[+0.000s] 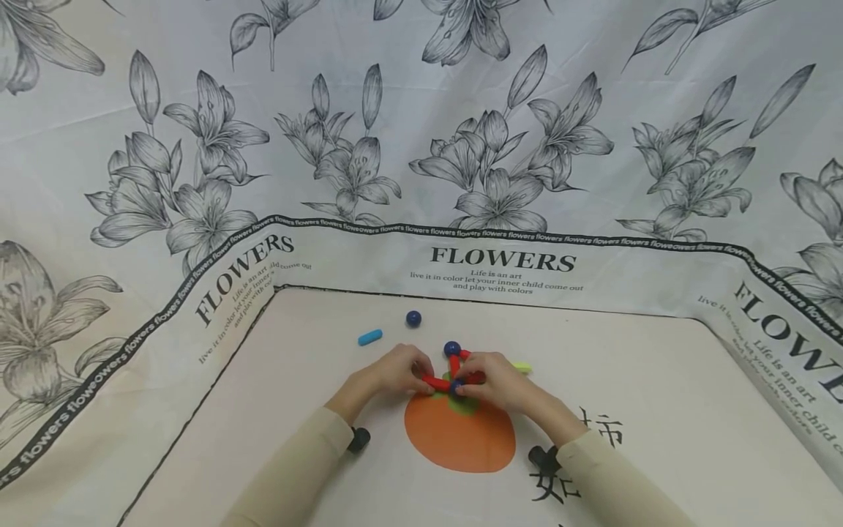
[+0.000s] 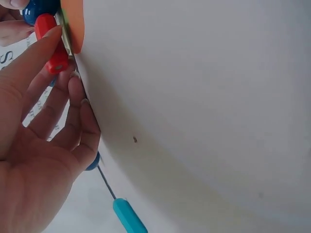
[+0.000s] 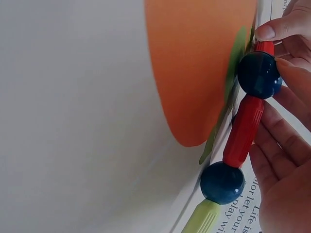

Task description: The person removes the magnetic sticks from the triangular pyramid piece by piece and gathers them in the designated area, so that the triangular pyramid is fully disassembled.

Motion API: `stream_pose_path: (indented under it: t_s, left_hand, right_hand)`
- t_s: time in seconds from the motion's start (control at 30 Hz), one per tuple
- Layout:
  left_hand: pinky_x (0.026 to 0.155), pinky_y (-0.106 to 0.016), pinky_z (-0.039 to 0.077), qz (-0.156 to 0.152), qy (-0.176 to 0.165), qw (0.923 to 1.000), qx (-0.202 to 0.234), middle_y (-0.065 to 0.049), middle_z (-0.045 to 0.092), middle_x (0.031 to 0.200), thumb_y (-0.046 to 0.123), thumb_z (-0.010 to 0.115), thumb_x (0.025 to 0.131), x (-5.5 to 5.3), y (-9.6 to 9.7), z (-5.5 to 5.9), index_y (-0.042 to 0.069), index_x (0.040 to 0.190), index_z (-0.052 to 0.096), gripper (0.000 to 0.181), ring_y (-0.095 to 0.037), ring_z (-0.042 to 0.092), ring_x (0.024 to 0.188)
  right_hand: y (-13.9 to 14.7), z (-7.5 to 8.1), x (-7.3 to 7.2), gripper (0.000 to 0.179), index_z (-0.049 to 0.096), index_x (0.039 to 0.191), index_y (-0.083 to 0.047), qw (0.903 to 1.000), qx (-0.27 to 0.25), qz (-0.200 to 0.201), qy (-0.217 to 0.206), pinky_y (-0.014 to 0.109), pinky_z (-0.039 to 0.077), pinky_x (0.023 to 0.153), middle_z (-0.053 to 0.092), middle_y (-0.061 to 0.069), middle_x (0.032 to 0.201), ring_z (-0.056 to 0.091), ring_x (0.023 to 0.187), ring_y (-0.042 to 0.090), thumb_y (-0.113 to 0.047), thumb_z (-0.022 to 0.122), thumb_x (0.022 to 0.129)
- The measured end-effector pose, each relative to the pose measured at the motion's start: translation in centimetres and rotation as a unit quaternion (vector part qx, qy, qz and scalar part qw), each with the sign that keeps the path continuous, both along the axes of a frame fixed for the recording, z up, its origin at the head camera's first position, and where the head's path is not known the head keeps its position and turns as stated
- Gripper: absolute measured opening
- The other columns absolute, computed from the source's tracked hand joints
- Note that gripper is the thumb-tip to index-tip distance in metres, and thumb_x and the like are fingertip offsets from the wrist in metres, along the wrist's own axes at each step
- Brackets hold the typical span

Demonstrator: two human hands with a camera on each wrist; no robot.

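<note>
My left hand (image 1: 398,367) pinches a short red rod (image 2: 52,46) between thumb and fingers, its near end bare in the left wrist view. The rod's other end meets a dark blue ball (image 3: 260,75). My right hand (image 1: 502,382) holds that ball with its fingertips, and its other fingers lie behind a second red rod (image 3: 244,131). This rod runs from the ball to another blue ball (image 3: 222,182), from which a yellow-green rod (image 3: 201,218) continues. In the head view a further red rod (image 1: 454,364) rises to a blue ball (image 1: 451,349) at the back.
A loose blue ball (image 1: 413,318) and a light blue rod (image 1: 370,337) lie on the table beyond my left hand. The pale tabletop cover (image 1: 316,454) bears an orange persimmon print (image 1: 459,435) under the hands. A flower-patterned cloth (image 1: 369,252) stands up behind the table.
</note>
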State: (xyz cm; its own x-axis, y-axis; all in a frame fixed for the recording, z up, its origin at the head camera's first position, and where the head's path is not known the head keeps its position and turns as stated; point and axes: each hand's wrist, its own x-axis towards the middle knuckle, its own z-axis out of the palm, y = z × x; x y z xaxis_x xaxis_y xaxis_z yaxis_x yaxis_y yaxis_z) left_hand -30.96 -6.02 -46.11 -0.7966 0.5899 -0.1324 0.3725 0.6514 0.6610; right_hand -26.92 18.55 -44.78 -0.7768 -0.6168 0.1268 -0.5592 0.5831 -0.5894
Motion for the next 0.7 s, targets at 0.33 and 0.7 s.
stream_pose_path:
  t_s: [0.33,0.7]
  left_hand:
    - [0.078,-0.025,0.05,0.003,-0.006,1.0,0.001,0.005,0.067,0.082,0.019,0.085,0.085,0.07,0.06,0.51,0.016,0.089,0.077,0.01,-0.014,0.058,0.083]
    - [0.075,-0.024,0.049,0.01,0.016,0.9998,-0.008,0.004,0.064,0.08,0.022,0.084,0.087,0.65,-0.19,0.72,0.016,0.086,0.074,0.011,-0.013,0.056,0.081]
  right_hand:
    - [-0.24,0.3,-0.09,0.013,0.079,0.101,-0.01,0.9998,0.006,-0.002,-0.019,0.042,0.055,0.085,0.068,-0.002,0.093,0.062,0.091,0.027,-0.017,0.08,0.09]
    - [-0.21,0.25,-0.2,0.015,0.079,0.102,-0.009,0.9998,0.006,-0.004,-0.017,0.041,0.056,0.086,0.07,0.0,0.096,0.063,0.093,0.026,-0.017,0.081,0.089]
